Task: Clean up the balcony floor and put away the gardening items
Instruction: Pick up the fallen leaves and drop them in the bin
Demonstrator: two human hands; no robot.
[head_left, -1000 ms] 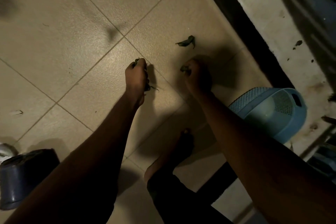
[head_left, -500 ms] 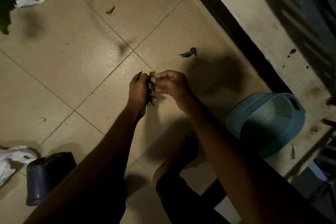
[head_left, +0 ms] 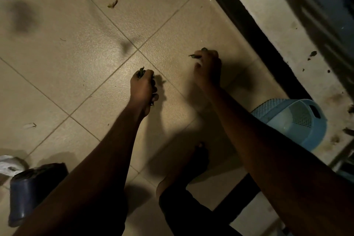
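Tightly curled, the left hand (head_left: 143, 86) grips a bunch of dark leaves (head_left: 141, 72); the right hand (head_left: 207, 69) pinches a slim leaf (head_left: 194, 55) over matte, pebbled beige floor tiles (head_left: 76, 53). A perforated blue plastic basket (head_left: 298, 120) sits near right.

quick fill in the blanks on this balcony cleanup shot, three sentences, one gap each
1. The left hand grips a bunch of dark green ____.
2. The right hand pinches a single dark green leaf down at the beige tiled ____.
3. The perforated plastic basket beside the right forearm is light ____.

Missing words: leaves; floor; blue.
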